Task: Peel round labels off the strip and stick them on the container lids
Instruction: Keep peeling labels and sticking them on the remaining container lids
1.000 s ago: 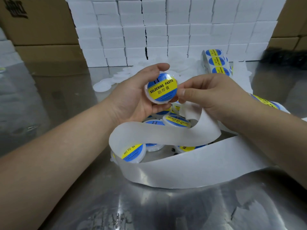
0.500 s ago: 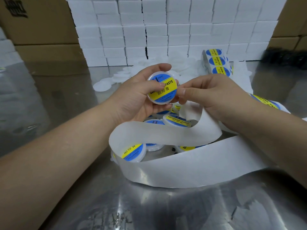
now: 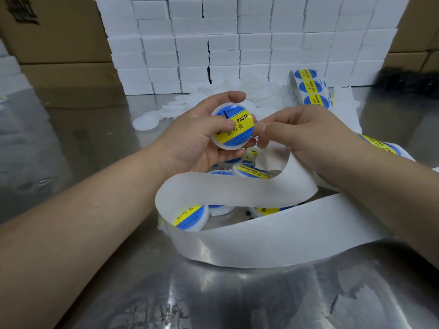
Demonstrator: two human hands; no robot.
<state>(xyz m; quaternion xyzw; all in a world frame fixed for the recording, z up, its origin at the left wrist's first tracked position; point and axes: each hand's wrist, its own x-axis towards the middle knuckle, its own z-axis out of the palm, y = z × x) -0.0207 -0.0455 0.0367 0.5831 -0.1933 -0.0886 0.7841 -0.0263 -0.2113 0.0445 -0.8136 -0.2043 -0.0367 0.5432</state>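
The bare steel desk (image 3: 237, 302) lies nearest, shiny and scuffed. On it a long white strip (image 3: 261, 236), with its labels gone, curls in a loose standing loop. It sweeps in from the right, bends round at the left and climbs back toward the right hand.

Inside and under the loop sit several labelled containers (image 3: 190, 218), their blue and yellow tops partly hidden by the paper.

Above them both forearms reach in. The left hand (image 3: 187, 141) grips one round container (image 3: 234, 130) by its edge, lid tilted toward the camera. The thumb presses flat across the left part of the label (image 3: 240, 124), which already sits on the lid and reads "PASTE" on its yellow band.

The right hand (image 3: 311, 136) is just beside it, fingers curled. Its thumb and forefinger tips meet the container's right rim, and the strip's upper end runs into the lower fingers, which pinch it.

Behind the hands, plain white lids (image 3: 146, 122) lie scattered on the desk. To the right stands a roll (image 3: 308, 87) of unused blue and yellow labels, with more of them trailing past the right wrist.

A wall of white boxes (image 3: 237, 43) is stacked at the back. Brown cartons (image 3: 61, 36) flank it on both sides.
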